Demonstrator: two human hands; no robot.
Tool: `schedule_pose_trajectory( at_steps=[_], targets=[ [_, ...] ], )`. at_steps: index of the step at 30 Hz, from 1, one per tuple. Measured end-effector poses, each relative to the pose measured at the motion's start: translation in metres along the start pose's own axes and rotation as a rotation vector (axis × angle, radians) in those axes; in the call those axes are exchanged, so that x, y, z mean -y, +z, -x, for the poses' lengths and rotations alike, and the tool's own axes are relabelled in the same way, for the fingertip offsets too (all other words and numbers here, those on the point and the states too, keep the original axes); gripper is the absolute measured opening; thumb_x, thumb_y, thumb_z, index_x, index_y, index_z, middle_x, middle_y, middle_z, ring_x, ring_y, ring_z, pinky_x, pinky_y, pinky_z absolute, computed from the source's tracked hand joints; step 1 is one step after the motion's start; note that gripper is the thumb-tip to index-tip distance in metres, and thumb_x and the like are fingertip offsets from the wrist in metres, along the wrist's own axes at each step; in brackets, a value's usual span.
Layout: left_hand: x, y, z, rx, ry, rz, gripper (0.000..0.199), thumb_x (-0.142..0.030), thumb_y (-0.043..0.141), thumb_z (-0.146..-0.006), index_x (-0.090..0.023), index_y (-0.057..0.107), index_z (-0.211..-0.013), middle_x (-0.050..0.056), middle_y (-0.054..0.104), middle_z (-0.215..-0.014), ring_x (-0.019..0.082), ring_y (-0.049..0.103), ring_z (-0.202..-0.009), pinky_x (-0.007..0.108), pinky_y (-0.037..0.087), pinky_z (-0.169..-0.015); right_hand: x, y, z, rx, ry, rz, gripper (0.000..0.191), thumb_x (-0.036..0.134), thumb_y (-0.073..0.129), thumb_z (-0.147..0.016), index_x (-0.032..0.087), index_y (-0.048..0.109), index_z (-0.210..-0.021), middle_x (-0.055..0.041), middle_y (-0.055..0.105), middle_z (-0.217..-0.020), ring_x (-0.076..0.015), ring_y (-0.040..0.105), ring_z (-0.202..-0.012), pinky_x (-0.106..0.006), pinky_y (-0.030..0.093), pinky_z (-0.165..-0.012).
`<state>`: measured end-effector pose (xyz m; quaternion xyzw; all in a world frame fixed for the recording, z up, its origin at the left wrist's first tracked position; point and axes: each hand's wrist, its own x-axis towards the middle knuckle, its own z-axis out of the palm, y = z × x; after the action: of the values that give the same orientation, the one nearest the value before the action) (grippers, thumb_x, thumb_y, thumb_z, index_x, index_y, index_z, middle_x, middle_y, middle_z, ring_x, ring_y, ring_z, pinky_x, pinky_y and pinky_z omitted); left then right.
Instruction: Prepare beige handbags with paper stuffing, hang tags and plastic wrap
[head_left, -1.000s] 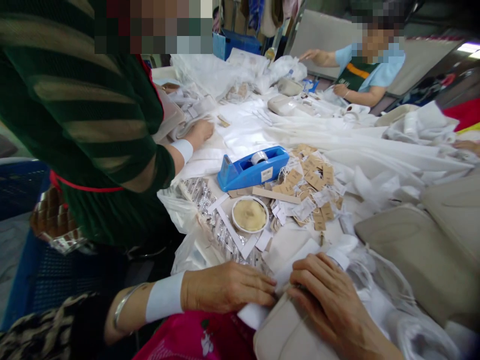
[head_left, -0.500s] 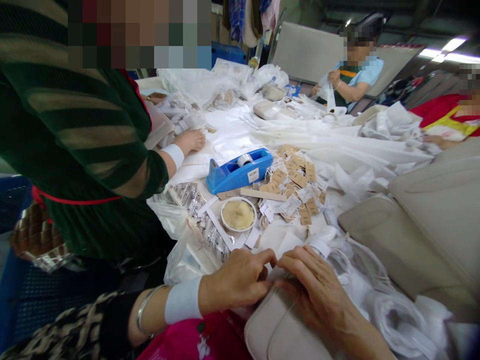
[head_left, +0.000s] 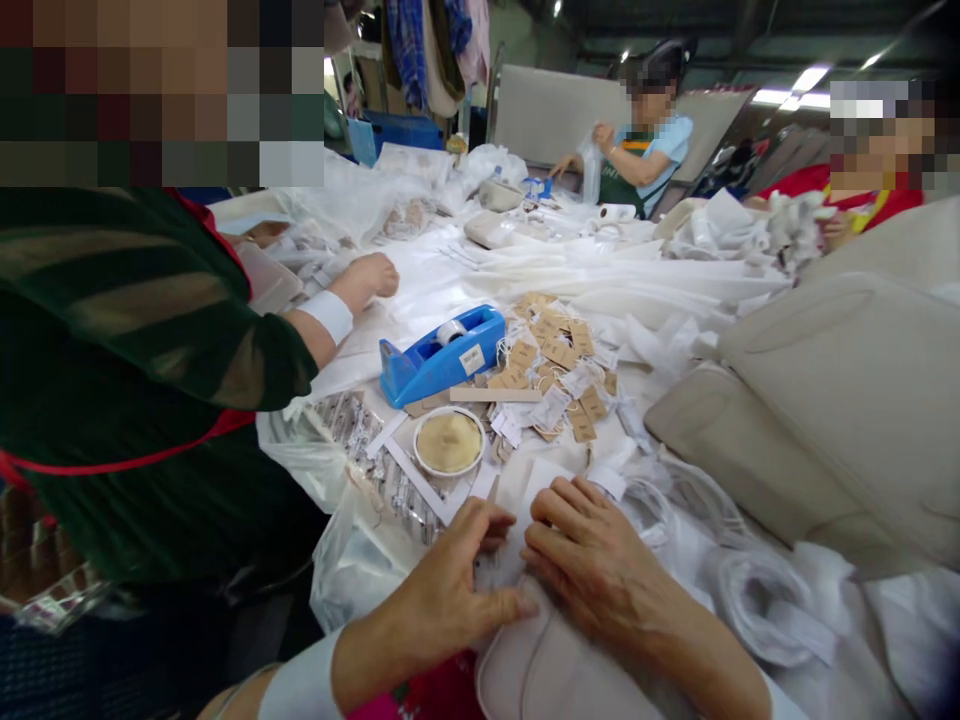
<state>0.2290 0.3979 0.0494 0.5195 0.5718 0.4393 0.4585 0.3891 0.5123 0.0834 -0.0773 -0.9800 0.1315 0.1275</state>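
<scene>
A beige handbag (head_left: 566, 655) with a rounded flap and a seam lies at the front edge, in my lap area. My right hand (head_left: 592, 560) rests over its upper edge, fingers bent and close together around it. At the bag's left side, my left hand (head_left: 457, 580) has its thumb apart from its curved fingers. The left thumb tip is at the bag's top edge; nothing shows clearly between those fingers. White paper (head_left: 536, 485) lies just beyond both hands. What is under my right palm is hidden.
A blue tape dispenser (head_left: 442, 352), a round tub of yellowish paste (head_left: 449, 441) and a heap of brown tags (head_left: 559, 350) lie ahead. Larger beige bags (head_left: 840, 400) are stacked right, near rolled white straps (head_left: 772, 605). A co-worker's hand (head_left: 371, 278) is at left.
My left fingers have opened from a pinch at the bag's edge. My right hand stays on the bag, its fingers more bent. The camera view has shifted right.
</scene>
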Motion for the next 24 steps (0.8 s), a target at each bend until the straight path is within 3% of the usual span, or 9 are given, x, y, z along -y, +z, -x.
schedule_pose_trajectory(
  at_steps=[3, 9, 12, 15, 19, 24],
  targets=[
    [0.002, 0.01, -0.014, 0.057, 0.08, -0.008, 0.089, -0.05, 0.086, -0.056, -0.017, 0.048, -0.13, 0.011, 0.051, -0.129, 0.029, 0.045, -0.12, 0.043, 0.035, -0.108, -0.002, 0.002, -0.002, 0.032, -0.042, -0.033, 0.018, 0.017, 0.047, -0.093, 0.018, 0.053, -0.077, -0.0021, 0.057, -0.088, -0.018, 0.042, -0.084, -0.037, 0.03, -0.076],
    [-0.006, 0.012, -0.028, 0.103, 0.046, 0.038, 0.088, -0.033, 0.092, -0.048, -0.019, 0.054, -0.127, 0.009, 0.054, -0.127, 0.03, 0.046, -0.121, 0.044, 0.033, -0.109, -0.002, 0.002, -0.001, 0.028, -0.028, -0.05, 0.015, 0.015, 0.052, -0.09, 0.017, 0.052, -0.075, -0.0022, 0.057, -0.09, -0.0174, 0.043, -0.087, -0.037, 0.032, -0.081],
    [-0.001, 0.001, -0.026, 0.239, 0.067, 0.312, 0.084, -0.035, 0.087, -0.057, -0.021, 0.051, -0.132, 0.01, 0.054, -0.131, 0.03, 0.045, -0.126, 0.046, 0.031, -0.111, 0.0, 0.001, 0.001, 0.002, -0.025, -0.055, 0.015, 0.015, 0.048, -0.092, 0.018, 0.052, -0.078, -0.0016, 0.056, -0.089, -0.0169, 0.043, -0.086, -0.037, 0.032, -0.08],
    [0.003, -0.007, -0.03, 0.301, -0.047, 0.582, 0.067, -0.033, 0.076, -0.073, -0.021, 0.051, -0.134, 0.01, 0.058, -0.128, 0.027, 0.051, -0.123, 0.045, 0.033, -0.109, 0.003, -0.001, 0.001, -0.029, -0.032, -0.047, 0.015, 0.015, 0.045, -0.094, 0.018, 0.051, -0.081, -0.0012, 0.057, -0.091, -0.0165, 0.043, -0.088, -0.036, 0.032, -0.082],
    [-0.003, 0.001, -0.045, 0.191, -0.029, 0.531, 0.046, -0.026, 0.07, -0.076, -0.019, 0.063, -0.12, 0.008, 0.065, -0.117, 0.025, 0.055, -0.116, 0.042, 0.035, -0.109, 0.005, -0.005, 0.0, -0.061, -0.029, -0.044, 0.013, 0.015, 0.045, -0.094, 0.019, 0.051, -0.083, -0.0003, 0.057, -0.094, -0.0159, 0.044, -0.092, -0.035, 0.031, -0.087],
    [0.003, 0.025, -0.056, -0.022, 0.069, 0.244, 0.019, -0.036, 0.063, -0.072, -0.019, 0.066, -0.078, 0.005, 0.067, -0.087, 0.025, 0.057, -0.091, 0.04, 0.046, -0.094, 0.001, -0.001, 0.001, -0.087, -0.023, -0.065, 0.011, 0.017, 0.046, -0.092, 0.02, 0.052, -0.083, 0.0008, 0.058, -0.095, -0.0154, 0.045, -0.091, -0.035, 0.031, -0.086]
  ],
)
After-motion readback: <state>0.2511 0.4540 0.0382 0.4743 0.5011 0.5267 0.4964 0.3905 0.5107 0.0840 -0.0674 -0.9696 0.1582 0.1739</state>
